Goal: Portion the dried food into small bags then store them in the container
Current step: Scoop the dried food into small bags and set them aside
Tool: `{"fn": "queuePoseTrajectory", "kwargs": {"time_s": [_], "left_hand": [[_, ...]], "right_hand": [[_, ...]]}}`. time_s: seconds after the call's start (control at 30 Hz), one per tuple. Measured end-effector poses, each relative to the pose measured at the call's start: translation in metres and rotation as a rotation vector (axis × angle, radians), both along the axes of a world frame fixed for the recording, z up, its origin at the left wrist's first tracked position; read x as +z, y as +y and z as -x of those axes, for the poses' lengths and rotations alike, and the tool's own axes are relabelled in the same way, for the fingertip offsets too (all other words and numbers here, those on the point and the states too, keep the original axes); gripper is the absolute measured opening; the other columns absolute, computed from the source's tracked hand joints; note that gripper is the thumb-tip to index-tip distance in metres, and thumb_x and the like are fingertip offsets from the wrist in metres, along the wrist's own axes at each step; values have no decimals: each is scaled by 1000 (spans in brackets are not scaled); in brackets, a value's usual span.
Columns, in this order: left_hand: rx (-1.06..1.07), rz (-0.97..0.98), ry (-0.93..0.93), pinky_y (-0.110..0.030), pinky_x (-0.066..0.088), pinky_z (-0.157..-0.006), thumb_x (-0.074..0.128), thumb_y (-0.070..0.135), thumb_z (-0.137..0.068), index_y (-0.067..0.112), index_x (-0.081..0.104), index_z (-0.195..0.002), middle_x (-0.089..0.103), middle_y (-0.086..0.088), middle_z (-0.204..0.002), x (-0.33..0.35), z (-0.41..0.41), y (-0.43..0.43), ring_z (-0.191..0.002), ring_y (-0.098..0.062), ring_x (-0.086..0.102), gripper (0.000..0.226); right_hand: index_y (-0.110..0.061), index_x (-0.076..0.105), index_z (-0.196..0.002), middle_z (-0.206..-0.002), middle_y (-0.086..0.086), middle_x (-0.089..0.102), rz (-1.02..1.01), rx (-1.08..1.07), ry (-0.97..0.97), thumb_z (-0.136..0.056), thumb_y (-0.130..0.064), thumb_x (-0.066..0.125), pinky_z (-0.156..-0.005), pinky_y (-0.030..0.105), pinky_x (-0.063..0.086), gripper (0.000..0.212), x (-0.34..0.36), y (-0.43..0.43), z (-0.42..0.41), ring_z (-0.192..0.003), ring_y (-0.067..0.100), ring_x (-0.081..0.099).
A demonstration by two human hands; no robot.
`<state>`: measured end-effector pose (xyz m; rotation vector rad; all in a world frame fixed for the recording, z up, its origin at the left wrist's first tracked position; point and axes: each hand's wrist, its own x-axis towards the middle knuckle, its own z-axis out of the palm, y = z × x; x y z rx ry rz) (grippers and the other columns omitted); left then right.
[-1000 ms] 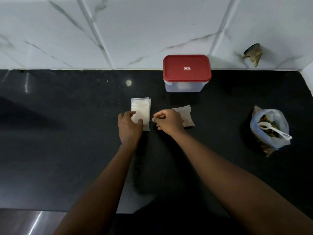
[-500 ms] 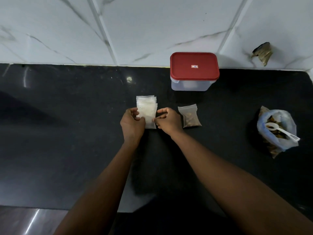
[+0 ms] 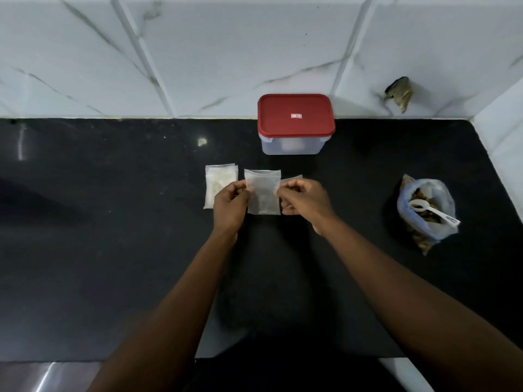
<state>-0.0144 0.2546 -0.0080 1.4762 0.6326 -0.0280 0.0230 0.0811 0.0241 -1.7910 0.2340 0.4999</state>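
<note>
Rearward, container (image 3: pixel 295 128) on countertop (image 3: pixel 113 250) by marbled wall (image 3: pixel 226 52)

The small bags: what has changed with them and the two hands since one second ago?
The left hand and the right hand took one small bag off the stack and now pinch its sides, just right of the stack. The red-lidded container and the food bag with the spoon stayed put.

Sticker (image 3: pixel 296 116) on red lid (image 3: pixel 294 114), seemingly printed, unreadable.

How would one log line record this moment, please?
small bag: held | left hand: pinching it | right hand: pinching it | container: lidded
</note>
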Motion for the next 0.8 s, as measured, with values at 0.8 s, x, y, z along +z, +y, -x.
{"fn": "queuePoseTrajectory", "kwargs": {"time_s": [0.8], "left_hand": [[-682, -425, -250, -33, 51, -104, 63, 1, -90, 21, 63, -127, 59, 10, -120, 25, -8, -155, -112, 1, 56, 41]], "right_hand": [[-18, 79, -98, -88, 2, 76, 146, 71, -121, -88, -13, 74, -68, 34, 64, 13, 25, -177, 11, -83, 15, 74]]}}
